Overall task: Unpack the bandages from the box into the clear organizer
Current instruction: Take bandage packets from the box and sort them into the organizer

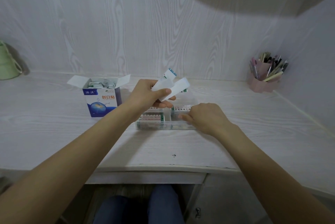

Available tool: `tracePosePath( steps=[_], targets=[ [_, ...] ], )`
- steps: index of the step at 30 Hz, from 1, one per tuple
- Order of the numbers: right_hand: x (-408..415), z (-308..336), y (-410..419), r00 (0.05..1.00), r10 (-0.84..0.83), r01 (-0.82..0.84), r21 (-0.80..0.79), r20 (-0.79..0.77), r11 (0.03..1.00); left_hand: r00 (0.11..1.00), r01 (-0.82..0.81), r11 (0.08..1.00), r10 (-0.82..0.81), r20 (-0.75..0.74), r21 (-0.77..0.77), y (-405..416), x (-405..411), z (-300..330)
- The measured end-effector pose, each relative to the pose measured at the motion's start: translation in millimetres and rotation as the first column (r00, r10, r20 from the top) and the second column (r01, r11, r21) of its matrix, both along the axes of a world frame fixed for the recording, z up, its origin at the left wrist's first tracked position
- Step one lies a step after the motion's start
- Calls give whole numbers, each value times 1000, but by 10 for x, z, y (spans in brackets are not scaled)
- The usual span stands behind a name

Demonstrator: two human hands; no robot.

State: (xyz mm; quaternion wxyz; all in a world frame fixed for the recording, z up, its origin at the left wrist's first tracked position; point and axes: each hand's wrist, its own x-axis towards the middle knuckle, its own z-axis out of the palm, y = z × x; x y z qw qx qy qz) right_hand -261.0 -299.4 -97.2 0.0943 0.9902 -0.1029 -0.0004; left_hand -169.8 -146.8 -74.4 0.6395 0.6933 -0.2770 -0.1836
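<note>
A blue and white bandage box stands open on the desk at left of centre, with wrapped bandages showing inside. My left hand is raised above the clear organizer and grips a fan of white wrapped bandages. The organizer lies in the middle of the desk and holds bandages with green-edged wrappers in its compartments. My right hand rests at the organizer's right part, fingers curled down into the right compartment; what the fingertips touch is hidden.
A pink holder full of pens stands at the back right by the wall. A pale green container sits at the far left edge. The desk's front edge runs just above my knees.
</note>
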Motion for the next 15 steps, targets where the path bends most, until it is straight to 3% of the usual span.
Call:
tracePosePath(
  steps=[11, 15],
  targets=[
    [-8, -45, -138, 991, -86, 54, 281, 105, 958, 1000, 7, 1000, -7, 1, -2, 11, -21, 12],
    [10, -5, -147, 984, -101, 57, 275, 148, 960, 1000, -2, 1000, 2, -8, -5, 3, -26, 32]
  ],
)
